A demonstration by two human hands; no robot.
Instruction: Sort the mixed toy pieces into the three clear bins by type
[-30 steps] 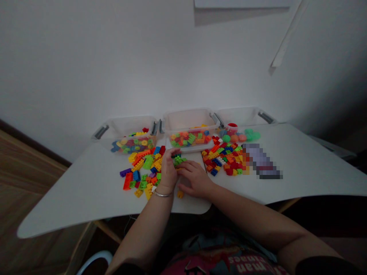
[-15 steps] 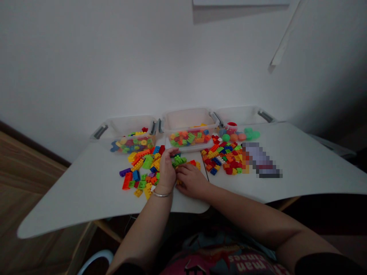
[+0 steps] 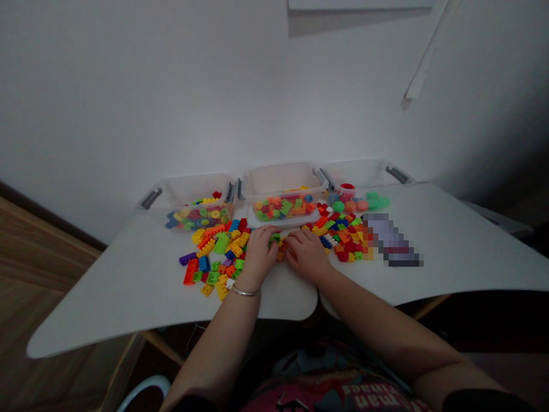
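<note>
My left hand (image 3: 261, 253) and my right hand (image 3: 307, 252) are closed side by side on the white table (image 3: 128, 286), both gripping a small cluster of joined bricks (image 3: 279, 247), green, orange and red, that shows between the fingers. A silver bangle (image 3: 245, 292) circles my left wrist. A loose pile of coloured bricks (image 3: 214, 252) lies just left of my left hand. A second brick pile (image 3: 338, 234) lies just right of my right hand.
Three clear plastic bins line the back edge: the left bin (image 3: 193, 200) with mixed pieces, the middle bin (image 3: 285, 191) with bricks, the right bin (image 3: 364, 171). Round green and orange pieces (image 3: 364, 203) and a red-lidded cup (image 3: 347, 189) sit before it. A blurred patch (image 3: 392, 246) lies right.
Both hands have shifted to the right and away from me with the brick cluster. My right hand has curled in closer to the cluster and now hides most of it.
</note>
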